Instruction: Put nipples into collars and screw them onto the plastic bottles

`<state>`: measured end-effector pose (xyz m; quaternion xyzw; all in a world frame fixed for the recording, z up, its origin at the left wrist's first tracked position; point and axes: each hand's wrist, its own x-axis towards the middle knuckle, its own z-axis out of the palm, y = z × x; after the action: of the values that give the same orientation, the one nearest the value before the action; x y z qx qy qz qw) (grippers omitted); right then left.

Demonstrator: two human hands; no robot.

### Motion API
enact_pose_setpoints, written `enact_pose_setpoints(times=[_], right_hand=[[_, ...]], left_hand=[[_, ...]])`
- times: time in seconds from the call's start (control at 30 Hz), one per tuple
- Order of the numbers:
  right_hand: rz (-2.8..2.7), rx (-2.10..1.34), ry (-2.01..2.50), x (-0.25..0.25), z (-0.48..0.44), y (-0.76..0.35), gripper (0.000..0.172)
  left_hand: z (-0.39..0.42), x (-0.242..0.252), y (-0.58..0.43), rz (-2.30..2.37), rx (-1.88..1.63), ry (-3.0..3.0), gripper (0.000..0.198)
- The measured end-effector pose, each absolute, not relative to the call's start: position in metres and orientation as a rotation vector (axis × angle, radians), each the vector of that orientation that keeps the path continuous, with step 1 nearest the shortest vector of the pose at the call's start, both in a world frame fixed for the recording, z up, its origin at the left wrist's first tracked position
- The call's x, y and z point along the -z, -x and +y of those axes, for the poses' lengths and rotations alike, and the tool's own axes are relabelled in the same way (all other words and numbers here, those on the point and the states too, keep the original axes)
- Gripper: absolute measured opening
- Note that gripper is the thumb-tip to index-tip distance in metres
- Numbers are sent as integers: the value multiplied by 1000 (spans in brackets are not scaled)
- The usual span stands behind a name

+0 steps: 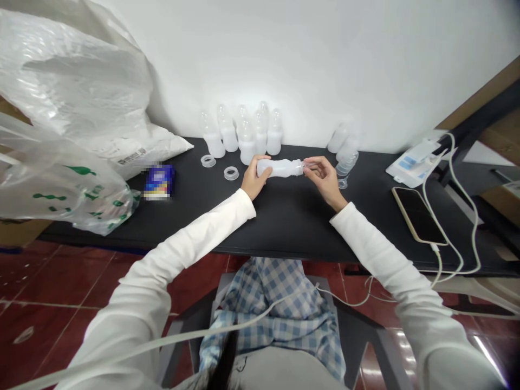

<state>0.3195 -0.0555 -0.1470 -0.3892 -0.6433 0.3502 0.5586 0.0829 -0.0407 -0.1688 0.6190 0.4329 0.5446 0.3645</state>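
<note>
Fingers of the left hand curled closed round the plastic bottle; those of the right hand pinch at its neck. Long axis lies crosswise, right hand nearer the neck.

- Passing room: black table before left hand, right hand
- Ahead, obstructing: upright bottles, rings
- Right, obstructing: phone, white cables
- Left, obstructing: plastic bag
</note>
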Motion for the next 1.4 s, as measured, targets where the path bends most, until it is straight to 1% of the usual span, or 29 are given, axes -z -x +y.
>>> enact_pose_setpoints(times=[0.07,0.27,0.5,0.63,0.77,0.9,1.07,1.2,1.4], right_hand=[[-1510,-824,921,147,-55,-320,42],[-1588,-822,923,149,-55,-320,42],[-1706,-773,909,150,-58,-319,38],[-1788,-641,884,152,-59,-319,30],[-1908,-397,875,153,-58,-321,19],[-2009,-238,840,153,-58,-322,15],[-2032,-195,808,151,-60,-322,16],[-2003,-228,860,148,-61,-323,19],[-1960,-344,947,147,-61,-324,34]], left_hand=[[-41,169,-85,1121,-1336,-1477,56],[-39,162,-85,1163,-1236,-1276,46],[-37,155,-82,1113,-1196,-1179,52],[-37,158,-82,1153,-1191,-1216,52],[-38,159,-81,1183,-1192,-1245,49],[-39,158,-79,1210,-1136,-1290,45],[-41,154,-79,1226,-1108,-1309,43],[-41,155,-80,1214,-1091,-1294,45],[-42,155,-82,1131,-1154,-1237,48]])
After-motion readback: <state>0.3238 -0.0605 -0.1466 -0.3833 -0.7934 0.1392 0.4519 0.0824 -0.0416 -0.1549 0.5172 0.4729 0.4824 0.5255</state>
